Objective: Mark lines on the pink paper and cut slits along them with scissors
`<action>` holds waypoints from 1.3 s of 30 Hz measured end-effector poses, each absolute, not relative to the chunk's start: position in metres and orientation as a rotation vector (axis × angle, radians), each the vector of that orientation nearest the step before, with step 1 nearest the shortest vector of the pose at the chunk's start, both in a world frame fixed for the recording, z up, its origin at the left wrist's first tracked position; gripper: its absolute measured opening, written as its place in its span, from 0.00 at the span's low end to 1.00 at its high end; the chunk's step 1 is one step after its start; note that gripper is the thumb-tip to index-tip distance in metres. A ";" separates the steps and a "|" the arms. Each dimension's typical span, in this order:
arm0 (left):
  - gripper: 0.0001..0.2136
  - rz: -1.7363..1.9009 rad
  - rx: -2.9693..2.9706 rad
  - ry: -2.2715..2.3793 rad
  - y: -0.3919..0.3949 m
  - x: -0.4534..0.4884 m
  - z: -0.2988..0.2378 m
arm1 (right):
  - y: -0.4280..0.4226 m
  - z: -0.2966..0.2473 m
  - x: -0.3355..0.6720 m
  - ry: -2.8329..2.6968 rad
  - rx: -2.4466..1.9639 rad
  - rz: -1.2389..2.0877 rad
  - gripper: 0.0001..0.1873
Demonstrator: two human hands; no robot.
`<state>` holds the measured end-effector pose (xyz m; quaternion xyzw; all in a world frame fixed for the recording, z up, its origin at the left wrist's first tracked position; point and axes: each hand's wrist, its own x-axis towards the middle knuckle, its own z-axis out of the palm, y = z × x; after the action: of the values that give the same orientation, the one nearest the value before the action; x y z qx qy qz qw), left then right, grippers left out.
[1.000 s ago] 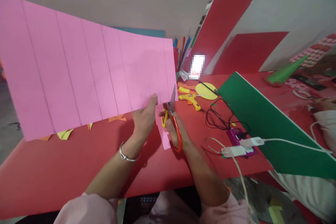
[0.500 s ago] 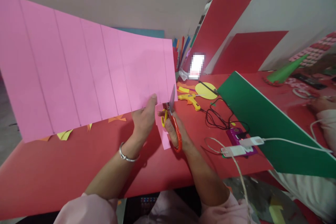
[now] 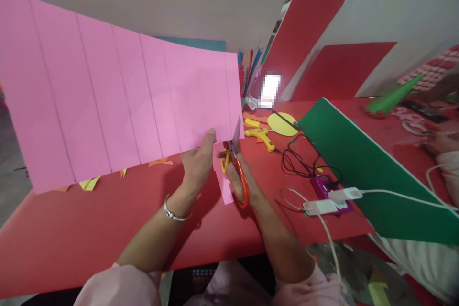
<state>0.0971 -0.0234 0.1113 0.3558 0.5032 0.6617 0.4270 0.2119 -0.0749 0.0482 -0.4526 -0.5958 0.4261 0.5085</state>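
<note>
A large pink paper sheet (image 3: 122,91), marked with dark ruled lines, is held up above the table. My left hand (image 3: 199,162) grips its lower edge, thumb in front and the other fingers hidden behind. In my right hand (image 3: 238,179) are scissors (image 3: 241,172) with red and yellow handles; their blades are at the sheet's lower right corner, one blade showing in front of the paper. A narrow pink paper strip (image 3: 224,189) hangs below the blades, between my hands.
To the right lie a yellow glue gun (image 3: 261,137), a yellow paper oval (image 3: 283,124), black cable and a purple power strip (image 3: 332,196) with white plugs. A green board (image 3: 362,172) slants beyond them. Orange and yellow scraps (image 3: 89,183) lie left. Another person's hand (image 3: 442,143) is far right.
The pink sheet has shifted very slightly to the right in view, as have the surroundings. Both hands keep their hold, and the scissors stay at the same corner.
</note>
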 end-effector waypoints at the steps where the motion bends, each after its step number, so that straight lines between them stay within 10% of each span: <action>1: 0.11 1.682 0.901 1.248 -0.024 0.097 0.112 | -0.075 0.048 0.212 -1.439 -1.083 1.031 0.37; 39: 0.08 1.718 0.927 1.297 -0.022 0.098 0.108 | -0.075 0.053 0.209 -1.427 -1.074 1.017 0.35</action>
<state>0.0983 -0.0218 0.1078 0.3643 0.5101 0.6753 0.3886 0.2094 -0.0754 0.0528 -0.4474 -0.5943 0.4235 0.5170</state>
